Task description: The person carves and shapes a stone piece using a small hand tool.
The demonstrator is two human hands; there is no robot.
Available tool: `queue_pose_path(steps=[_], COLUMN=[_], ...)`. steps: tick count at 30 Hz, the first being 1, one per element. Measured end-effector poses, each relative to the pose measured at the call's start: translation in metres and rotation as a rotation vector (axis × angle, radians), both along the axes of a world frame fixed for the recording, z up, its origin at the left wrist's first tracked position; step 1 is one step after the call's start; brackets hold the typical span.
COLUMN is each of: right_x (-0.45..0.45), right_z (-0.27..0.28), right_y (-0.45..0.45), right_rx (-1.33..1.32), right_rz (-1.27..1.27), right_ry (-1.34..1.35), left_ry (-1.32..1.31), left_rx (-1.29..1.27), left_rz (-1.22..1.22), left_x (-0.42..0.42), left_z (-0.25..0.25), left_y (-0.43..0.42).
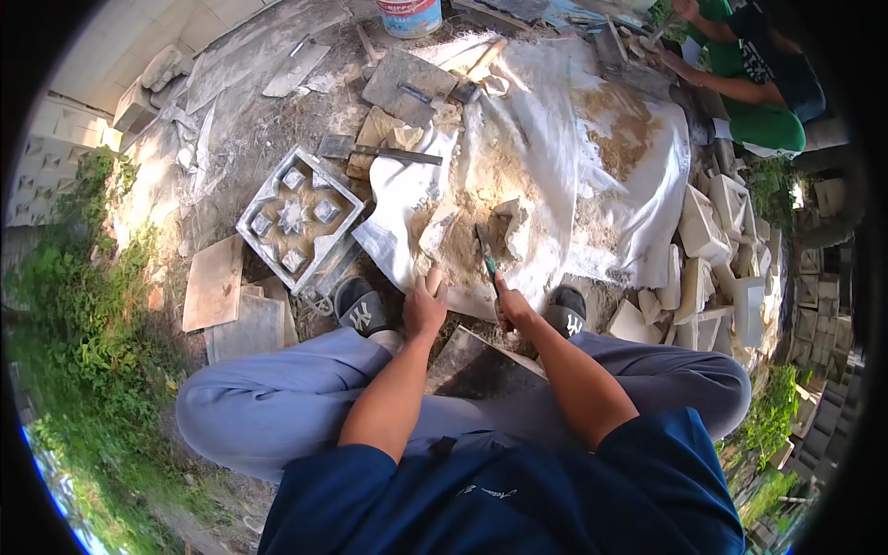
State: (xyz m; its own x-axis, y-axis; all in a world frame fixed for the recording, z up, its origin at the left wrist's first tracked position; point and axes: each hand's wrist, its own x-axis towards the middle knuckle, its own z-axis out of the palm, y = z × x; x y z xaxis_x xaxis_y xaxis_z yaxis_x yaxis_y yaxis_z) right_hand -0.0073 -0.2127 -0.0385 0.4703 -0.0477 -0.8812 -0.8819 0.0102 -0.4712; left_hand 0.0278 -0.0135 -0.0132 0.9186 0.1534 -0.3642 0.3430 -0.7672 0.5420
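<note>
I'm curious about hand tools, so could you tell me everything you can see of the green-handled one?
The green-handled tool is slim, with a narrow, dusty brown-grey blade that looks like metal. The right hand grips it, hiding much of the handle. It points away from the person, over sandy rubble and between two pale chunks. Whether its tip touches the rubble is hard to tell.
</note>
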Motion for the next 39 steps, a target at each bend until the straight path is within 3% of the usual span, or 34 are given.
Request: queue_pose_path(steps=[5, 7, 10, 21, 26, 28, 29, 31, 33, 35, 39], right_x=[0.016, 0.011, 0.007, -0.010, -0.006, 0.010, 0.014, 0.021, 0.022, 0.013, -0.004], right_z=[0.001, -0.005, -0.010, 0.012, 0.009, 0.032, 0.025, 0.015, 0.020, 0.033, 0.004], right_y=[0.002, 0.002, -0.009, 0.006, 0.025, 0.030, 0.029, 0.027, 0.019, 0.017, 0.009], right_rx=[-0.287, -0.693, -0.659, -0.619, -0.449, -0.338, -0.340, -0.612, -0.604, -0.584, -0.640], right_rz=[0.106, 0.344, 0.300, 0.096, 0.060, 0.005, 0.012, 0.173, 0.250, 0.181, 0.206], right_ry=[-0.072, -0.343, -0.296, -0.097, -0.118, -0.070, -0.081, -0.327, -0.344, -0.556, -0.545], left_ry=[-0.116, -0.036, -0.131, -0.050, -0.064, -0.096, -0.105, -0.098, -0.110, -0.118, -0.192], left_rx=[0.080, 0.058, 0.091, 0.011, -0.014, -0.062, -0.064, -0.068, -0.052, -0.041, -0.095], left_rz=[0.031, 0.104, 0.116, 0.075, 0.069, 0.059, 0.066, 0.089, 0.103, 0.111, 0.083], left_x=[0.004, 0.004, 0.003, 0.008, 0.002, 0.004, 0.004, 0.002, -0.001, -0.003, -0.009], left_z=[0.004, 0.010, 0.002, 0.006, 0.001, -0.001, -0.002, 0.003, 0.005, 0.003, -0.012], left_y=[0.004, 0.000, -0.003, -0.004, 0.002, 0.005, 0.005, 0.008, 0.010, 0.013, 0.011])
